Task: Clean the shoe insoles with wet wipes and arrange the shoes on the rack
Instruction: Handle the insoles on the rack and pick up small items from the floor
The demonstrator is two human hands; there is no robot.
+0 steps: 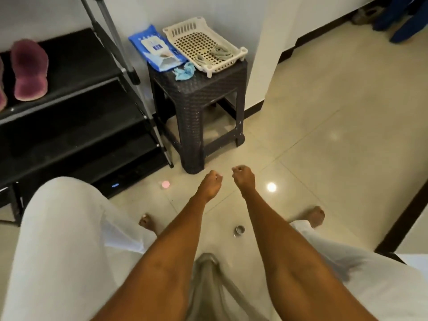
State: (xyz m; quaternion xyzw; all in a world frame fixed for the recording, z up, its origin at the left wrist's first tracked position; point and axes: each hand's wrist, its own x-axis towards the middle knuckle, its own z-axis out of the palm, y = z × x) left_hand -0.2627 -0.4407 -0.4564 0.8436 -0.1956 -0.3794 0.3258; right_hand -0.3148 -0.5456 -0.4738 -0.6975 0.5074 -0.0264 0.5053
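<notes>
Here, in the head view, both arms reach forward over the tiled floor, and the left hand and right hand hang side by side, close but apart. Each hand's fingers are loosely curled toward the palm and hold nothing, so the hands look to be between steps rather than mid-wipe.

Beyond the fingertips stands a dark woven stool, probably set there so the supplies sit within easy reach. On its top, farther from the fingers and to their left, lies the blue pack of wet wipes, with a crumpled blue wipe just beside its near end, likely a spent one.

Right of the pack rests a white perforated basket; in it lie greyish strips, perhaps laces or thin insoles, too small to tell.

Far left of the fingers is the black shoe rack. On its top shelf lies a purple sole-shaped item, shoe or insole, with the edge of a second at the frame's border. The lower shelves look dark and unclear.

A small metal ring-shaped object lies on the floor nearer the person than the fingers.
</notes>
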